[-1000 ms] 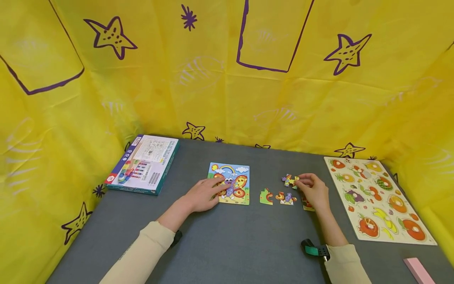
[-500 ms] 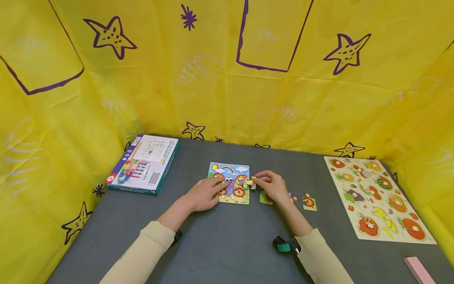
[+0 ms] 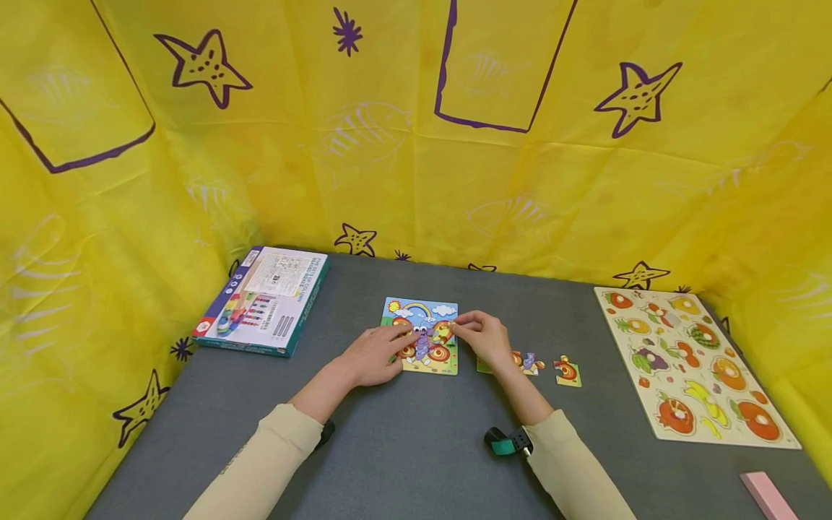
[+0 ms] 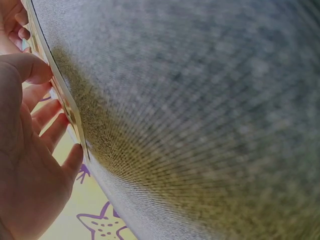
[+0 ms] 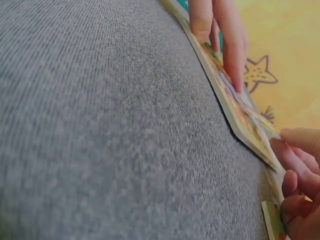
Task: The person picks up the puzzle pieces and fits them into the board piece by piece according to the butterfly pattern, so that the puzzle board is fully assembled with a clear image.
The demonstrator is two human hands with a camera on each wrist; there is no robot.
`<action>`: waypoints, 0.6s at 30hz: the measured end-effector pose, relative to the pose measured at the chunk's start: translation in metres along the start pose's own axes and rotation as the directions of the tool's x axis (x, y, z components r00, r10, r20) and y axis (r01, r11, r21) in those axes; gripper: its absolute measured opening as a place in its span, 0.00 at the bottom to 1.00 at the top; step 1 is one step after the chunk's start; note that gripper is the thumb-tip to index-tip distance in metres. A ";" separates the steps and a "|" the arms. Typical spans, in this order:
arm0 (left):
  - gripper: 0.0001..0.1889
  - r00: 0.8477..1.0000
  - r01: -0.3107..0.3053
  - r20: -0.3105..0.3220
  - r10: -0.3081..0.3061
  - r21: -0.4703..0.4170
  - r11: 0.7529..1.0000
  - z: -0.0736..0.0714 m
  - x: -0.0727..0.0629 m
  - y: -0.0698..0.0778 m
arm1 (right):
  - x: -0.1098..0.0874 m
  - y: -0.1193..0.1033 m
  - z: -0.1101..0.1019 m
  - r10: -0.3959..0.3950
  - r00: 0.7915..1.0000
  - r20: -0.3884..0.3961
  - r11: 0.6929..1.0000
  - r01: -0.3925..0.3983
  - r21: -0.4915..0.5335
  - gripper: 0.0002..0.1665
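A square butterfly jigsaw board (image 3: 444, 310) lies on the dark grey table. Across its left side rests my left hand (image 3: 370, 355), fingers stretched over the picture. My right hand (image 3: 486, 338) is at the board's right edge, pinching a jigsaw piece (image 5: 266, 126) between thumb and fingertips; in the right wrist view the piece is tilted just over the board. Loose pieces lie to the right: one with an orange spiral (image 3: 568, 372), one with purple and orange (image 3: 531, 363), and a green one partly hidden under my right hand.
A flat boxed toy (image 3: 266, 300) lies at the back left. A wooden fruit peg board (image 3: 676, 347) is on the right. Near the front right corner sits a pink block (image 3: 768, 495). Yellow printed cloth (image 3: 390, 166) walls in the table's back and sides.
My right hand has carried the jigsaw piece leftward from among the loose pieces to the board's right edge, bringing it over the picture. My left hand has stayed in place.
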State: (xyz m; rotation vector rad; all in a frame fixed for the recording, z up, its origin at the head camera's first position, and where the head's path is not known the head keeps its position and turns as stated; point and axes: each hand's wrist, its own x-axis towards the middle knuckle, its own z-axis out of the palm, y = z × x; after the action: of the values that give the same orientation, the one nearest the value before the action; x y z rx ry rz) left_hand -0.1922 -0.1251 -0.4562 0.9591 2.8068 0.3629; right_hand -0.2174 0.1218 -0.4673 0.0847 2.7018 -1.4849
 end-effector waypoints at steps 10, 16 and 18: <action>0.30 0.999 0.034 0.022 -0.034 -0.003 0.999 0.001 0.001 0.001 | 0.001 -0.003 0.005 -0.046 0.999 -0.011 0.998 0.045 -0.040 0.14; 0.31 0.998 0.061 0.034 -0.061 0.000 0.998 0.002 0.002 0.002 | 0.001 -0.003 0.007 -0.072 0.997 -0.017 0.996 0.071 -0.062 0.13; 0.31 0.997 0.066 0.040 -0.067 0.011 0.998 0.003 0.003 0.001 | 0.001 -0.003 0.008 -0.081 0.996 -0.020 0.994 0.080 -0.069 0.13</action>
State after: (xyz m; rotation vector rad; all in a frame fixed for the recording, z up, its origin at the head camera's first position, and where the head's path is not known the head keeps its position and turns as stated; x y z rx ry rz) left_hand -0.1930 -0.1219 -0.4592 0.8622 2.7986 0.3189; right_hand -0.2184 0.1138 -0.4692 -0.0103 2.8028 -1.4188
